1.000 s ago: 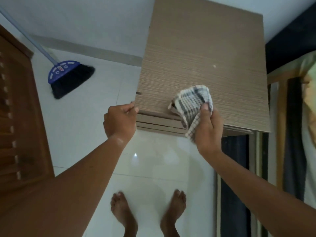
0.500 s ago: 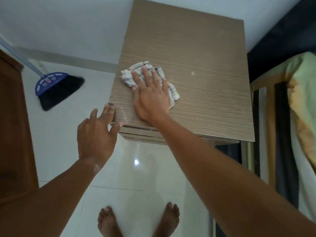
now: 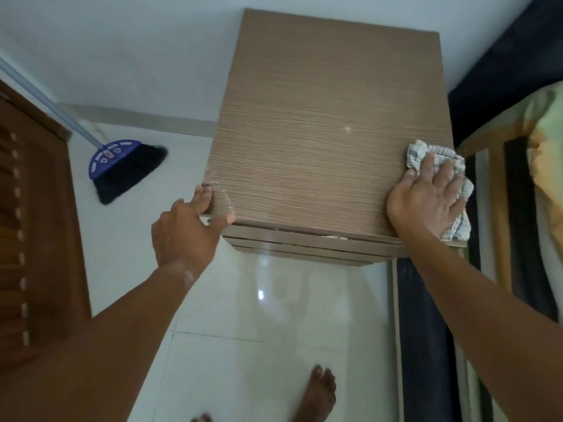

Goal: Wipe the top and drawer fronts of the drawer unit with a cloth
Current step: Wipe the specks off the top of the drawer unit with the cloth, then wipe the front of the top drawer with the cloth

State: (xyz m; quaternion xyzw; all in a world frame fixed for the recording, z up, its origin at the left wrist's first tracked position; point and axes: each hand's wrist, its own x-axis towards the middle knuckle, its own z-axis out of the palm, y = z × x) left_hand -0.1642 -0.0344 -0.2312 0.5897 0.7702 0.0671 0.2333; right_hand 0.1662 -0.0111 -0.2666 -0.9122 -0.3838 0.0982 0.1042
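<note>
The drawer unit (image 3: 320,123) has a light wood-grain top, seen from above; its drawer fronts (image 3: 304,248) show only as thin edges under the near rim. A checked grey-and-white cloth (image 3: 417,152) lies at the top's near right corner. My right hand (image 3: 426,196) presses flat on the cloth with fingers spread. Part of the cloth hangs over the right edge. My left hand (image 3: 185,233) holds the near left corner of the top, fingers on the side, thumb along the front edge.
A blue broom (image 3: 122,169) leans against the white wall at the left, its bristles on the white tiled floor (image 3: 274,330). A brown louvred door (image 3: 36,223) stands far left. A bed with a wooden frame (image 3: 493,208) sits close on the right. My bare foot (image 3: 316,394) is below.
My right hand has swept the cloth from the top's left side across to the near right corner. My left hand has closed in on the near left corner.
</note>
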